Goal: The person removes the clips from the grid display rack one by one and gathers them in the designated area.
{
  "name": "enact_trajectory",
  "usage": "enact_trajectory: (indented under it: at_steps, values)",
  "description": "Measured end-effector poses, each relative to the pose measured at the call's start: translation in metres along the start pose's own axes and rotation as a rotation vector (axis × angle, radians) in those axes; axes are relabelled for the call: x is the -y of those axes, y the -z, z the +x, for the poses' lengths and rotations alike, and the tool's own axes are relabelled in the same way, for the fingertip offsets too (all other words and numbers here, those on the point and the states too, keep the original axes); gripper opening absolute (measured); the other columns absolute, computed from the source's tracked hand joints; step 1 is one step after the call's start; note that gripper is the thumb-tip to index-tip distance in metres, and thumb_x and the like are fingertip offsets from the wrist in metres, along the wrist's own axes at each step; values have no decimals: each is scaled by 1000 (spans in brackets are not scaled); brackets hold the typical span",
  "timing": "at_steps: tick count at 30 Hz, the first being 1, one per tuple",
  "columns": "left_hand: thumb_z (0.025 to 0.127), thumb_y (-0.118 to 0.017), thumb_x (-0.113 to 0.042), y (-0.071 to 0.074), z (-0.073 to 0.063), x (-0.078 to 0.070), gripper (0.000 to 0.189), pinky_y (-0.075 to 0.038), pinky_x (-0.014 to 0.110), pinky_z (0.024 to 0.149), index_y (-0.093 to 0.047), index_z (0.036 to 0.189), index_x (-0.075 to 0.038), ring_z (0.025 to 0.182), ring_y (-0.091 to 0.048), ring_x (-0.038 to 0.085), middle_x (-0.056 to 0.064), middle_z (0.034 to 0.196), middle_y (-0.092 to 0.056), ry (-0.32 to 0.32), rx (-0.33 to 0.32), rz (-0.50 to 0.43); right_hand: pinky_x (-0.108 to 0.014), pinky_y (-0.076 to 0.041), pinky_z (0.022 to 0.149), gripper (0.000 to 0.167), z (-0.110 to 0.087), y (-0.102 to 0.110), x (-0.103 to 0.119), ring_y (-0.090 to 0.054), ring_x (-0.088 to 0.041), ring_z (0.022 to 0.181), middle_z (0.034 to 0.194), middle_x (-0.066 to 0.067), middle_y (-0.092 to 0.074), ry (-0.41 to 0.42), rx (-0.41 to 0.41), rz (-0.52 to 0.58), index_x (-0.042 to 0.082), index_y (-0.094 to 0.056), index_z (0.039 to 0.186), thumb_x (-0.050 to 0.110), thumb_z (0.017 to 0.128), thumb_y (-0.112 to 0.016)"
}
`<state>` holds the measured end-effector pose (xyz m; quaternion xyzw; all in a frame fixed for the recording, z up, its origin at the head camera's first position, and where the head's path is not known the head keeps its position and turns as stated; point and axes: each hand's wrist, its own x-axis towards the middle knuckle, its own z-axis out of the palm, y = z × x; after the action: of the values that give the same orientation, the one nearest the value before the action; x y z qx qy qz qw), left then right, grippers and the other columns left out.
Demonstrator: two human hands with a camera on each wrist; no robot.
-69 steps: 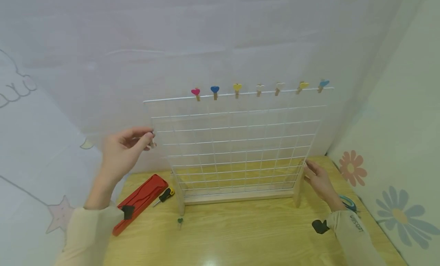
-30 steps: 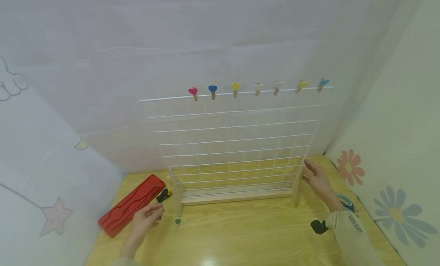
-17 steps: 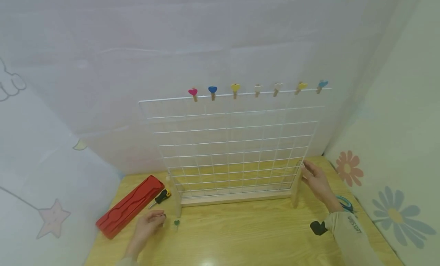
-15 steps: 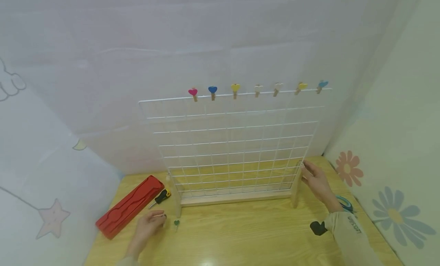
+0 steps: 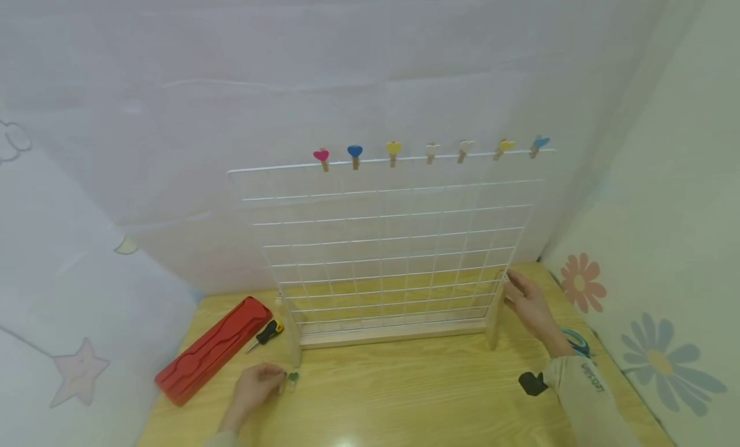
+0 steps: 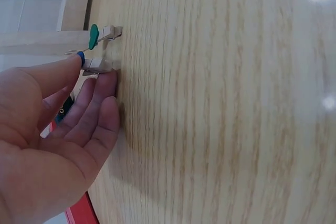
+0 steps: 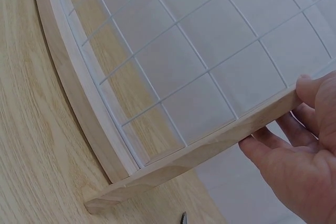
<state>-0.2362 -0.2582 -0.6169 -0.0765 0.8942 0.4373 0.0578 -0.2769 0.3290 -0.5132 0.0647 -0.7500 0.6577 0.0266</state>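
My left hand [image 5: 252, 388] is low over the table, pinching a small wooden clothespin [image 6: 96, 66] with a dark blue top between thumb and fingers. A second clothespin [image 5: 293, 379], with a green heart, lies right beside it on the table. The wire grid panel [image 5: 378, 241] stands upright in a wooden stand [image 5: 393, 334]. On its top wire sit several heart clothespins [image 5: 355, 153] in pink, blue, yellow, white and light blue. My right hand [image 5: 528, 306] grips the stand's right wooden post [image 7: 210, 142], thumb on one side and fingers on the other.
A red tray [image 5: 214, 350] with moulded hollows lies at the left of the wooden table [image 5: 393, 395]. Between it and the stand is a black and yellow screwdriver [image 5: 267, 333]. Teal-handled scissors [image 5: 578, 341] lie behind the right wrist. Walls enclose the back and sides.
My left hand has come down from the grid's left edge to the table, then moved right with its clothespin, up to the green-heart one. My right hand keeps its grip on the post.
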Motion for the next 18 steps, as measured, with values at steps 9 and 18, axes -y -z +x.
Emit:
enact_trajectory:
  at_steps: [9, 18]
  values:
    - [84, -72, -13, -3, 3, 1, 15, -51, 28, 60, -71, 91, 0, 70, -62, 13, 7, 83, -70, -10, 18, 29, -35, -37, 102, 61, 0, -1, 3, -44, -8, 124, 152, -30, -17, -36, -19, -29, -9, -12, 149, 26, 105, -38]
    - [85, -68, -4, -4, 6, 0, 12, -54, 29, 58, -69, 92, 6, 67, -65, 16, 10, 81, -70, -9, 18, -24, -35, -36, 103, 62, 1, -2, 2, -44, 4, 118, 153, -28, -14, -45, -18, -4, -7, -12, 149, 27, 105, -39]
